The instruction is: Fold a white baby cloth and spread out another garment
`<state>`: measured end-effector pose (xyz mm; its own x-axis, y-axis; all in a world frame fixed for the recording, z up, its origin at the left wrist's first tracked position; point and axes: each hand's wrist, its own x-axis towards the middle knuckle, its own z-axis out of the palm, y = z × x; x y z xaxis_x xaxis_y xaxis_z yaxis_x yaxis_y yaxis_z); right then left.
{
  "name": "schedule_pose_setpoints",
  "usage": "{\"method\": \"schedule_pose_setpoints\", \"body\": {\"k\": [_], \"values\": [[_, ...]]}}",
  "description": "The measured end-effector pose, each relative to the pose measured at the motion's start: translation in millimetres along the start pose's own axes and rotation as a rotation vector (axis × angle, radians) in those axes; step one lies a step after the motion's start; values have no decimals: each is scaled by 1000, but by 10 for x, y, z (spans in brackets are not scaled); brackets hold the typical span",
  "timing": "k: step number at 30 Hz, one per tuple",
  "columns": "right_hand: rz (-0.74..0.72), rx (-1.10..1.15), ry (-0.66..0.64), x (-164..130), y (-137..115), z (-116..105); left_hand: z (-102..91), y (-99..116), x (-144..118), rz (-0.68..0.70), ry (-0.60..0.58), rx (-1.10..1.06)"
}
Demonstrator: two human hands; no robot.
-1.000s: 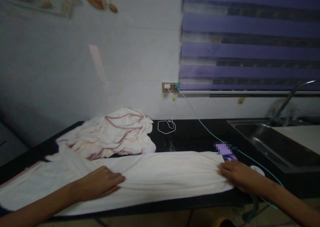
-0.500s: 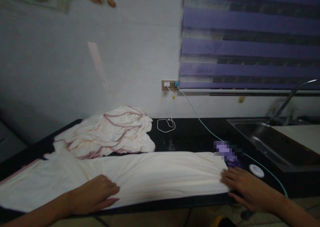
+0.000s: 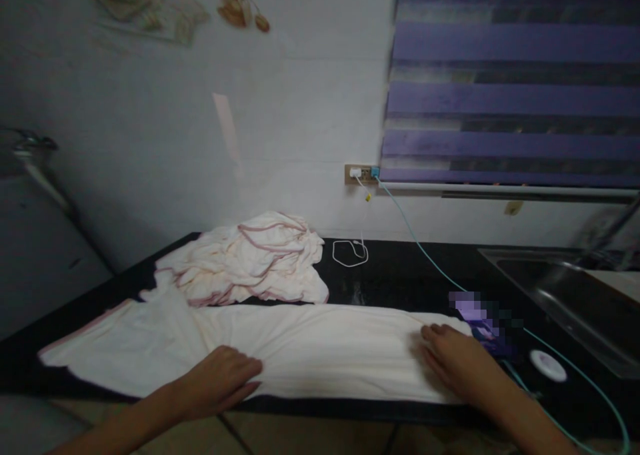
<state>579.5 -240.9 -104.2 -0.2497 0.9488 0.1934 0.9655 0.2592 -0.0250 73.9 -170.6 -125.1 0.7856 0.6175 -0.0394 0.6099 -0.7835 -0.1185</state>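
Right hand shifted left from the right end of the cream cloth, fingers together, left hand curled, pinch undeterminable for either; cloth along counter near edge, light even strokes should limit creasing.

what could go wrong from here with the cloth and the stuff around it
The stretched cream cloth lies along the front edge of the black counter, so it might slide off.
The right hand has its forearm close to the teal cable, which could get snagged and tug at the outlet.
The purple item by the cloth's right end could get knocked.
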Motion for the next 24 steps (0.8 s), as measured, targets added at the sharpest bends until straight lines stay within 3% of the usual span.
{"method": "schedule_pose_setpoints", "body": {"k": [4, 6, 9, 12, 14, 17, 20, 24], "values": [[33, 211, 208, 377, -392, 213, 75, 6, -5, 34, -7, 75], [47, 258, 249, 476, -491, 392, 95, -3, -29, 71, -24, 90], [65, 276, 288, 516, -471, 642, 79, 7, -104, 111, -42, 59], [36, 276, 314, 482, -330, 752, 37, 48, -166, 88, -40, -48], [16, 265, 331, 449, -236, 747, 17, 55, -157, -29, -37, -114], [59, 241, 368, 412, -138, 710, 15, -68, -81, -371, -45, -132], [148, 203, 392, 397, -78, 718, 59, -395, -53, -691, -92, -70], [185, 157, 366, 404, -37, 770, 164, -935, -226, -860, -85, -75]]}}
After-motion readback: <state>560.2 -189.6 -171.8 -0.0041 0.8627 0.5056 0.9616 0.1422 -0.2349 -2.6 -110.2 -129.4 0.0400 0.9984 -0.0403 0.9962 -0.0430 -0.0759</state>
